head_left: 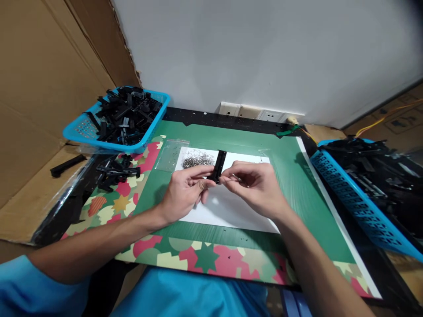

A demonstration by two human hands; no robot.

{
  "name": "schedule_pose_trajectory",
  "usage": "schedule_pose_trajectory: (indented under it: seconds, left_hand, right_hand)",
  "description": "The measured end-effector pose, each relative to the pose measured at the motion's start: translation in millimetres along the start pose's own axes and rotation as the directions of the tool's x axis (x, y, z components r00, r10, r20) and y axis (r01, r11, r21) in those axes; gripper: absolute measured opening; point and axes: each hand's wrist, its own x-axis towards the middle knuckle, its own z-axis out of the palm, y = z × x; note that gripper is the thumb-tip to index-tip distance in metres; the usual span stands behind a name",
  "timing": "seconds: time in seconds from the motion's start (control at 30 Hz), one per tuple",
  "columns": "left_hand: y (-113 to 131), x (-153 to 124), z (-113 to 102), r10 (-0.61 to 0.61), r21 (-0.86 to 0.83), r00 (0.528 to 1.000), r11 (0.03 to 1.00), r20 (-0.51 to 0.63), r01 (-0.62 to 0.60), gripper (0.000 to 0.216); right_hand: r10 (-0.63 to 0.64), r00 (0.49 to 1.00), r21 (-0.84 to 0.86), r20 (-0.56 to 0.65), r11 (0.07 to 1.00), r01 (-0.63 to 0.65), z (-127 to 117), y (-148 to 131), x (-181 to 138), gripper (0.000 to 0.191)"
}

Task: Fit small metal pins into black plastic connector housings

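Note:
A narrow black plastic part [220, 163] stands nearly upright above a white sheet [218, 211], gripped near its lower end by the thumb and fingers of my left hand [187, 189]. My right hand [253, 185] is pinched at the part's lower right side. Whatever sits between those right fingertips is too small or too hidden to name. Behind my left hand, a pile of small shiny metal pieces [198, 159] lies on the white sheet.
Black plastic parts fill a blue basket [155, 94] at back left and another blue basket [357, 198] on the right. Several loose black parts [115, 171] lie left of the green mat [291, 176]. A clear plastic bag [168, 154] and wall sockets [251, 111] are farther back.

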Motion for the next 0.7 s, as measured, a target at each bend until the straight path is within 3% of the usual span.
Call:
schedule_pose_trajectory:
  seconds: [0.07, 0.2, 0.3, 0.47, 0.7]
  left_hand:
    - [1.5, 2.3, 0.3, -0.001, -0.028, 0.999, 1.000, 0.035, 0.002, 0.041]
    - [3.0, 2.8, -0.2, 0.031, -0.099, 0.995, 0.995, 0.099, -0.022, 0.039]
    - [3.7, 1.5, -0.8, 0.055, -0.121, 0.989, 0.992, 0.138, -0.038, 0.040]
    - [6.3, 3.3, -1.9, 0.055, -0.044, 0.987, 0.998, 0.149, -0.049, 0.042]
    - [3.9, 9.2, -8.3, 0.094, 0.113, 0.989, 0.988, 0.117, -0.107, 0.040]
  right_hand:
    - [0.044, 0.999, 0.006, 0.021, 0.999, -0.044, -2.6, 1.9, 1.2, 0.013]
    - [0.100, 0.989, 0.119, -0.105, 0.989, -0.088, -5.9, 7.1, 3.4, 0.019]
    - [0.104, 0.985, 0.203, -0.138, 0.976, -0.075, -6.4, 10.6, 5.0, 0.036]
    - [0.060, 0.991, 0.210, -0.123, 0.977, -0.033, -6.8, 13.2, 7.0, 0.021]
    - [0.169, 0.975, 0.298, -0.146, 0.947, -0.120, -10.5, 14.4, 8.2, 0.028]
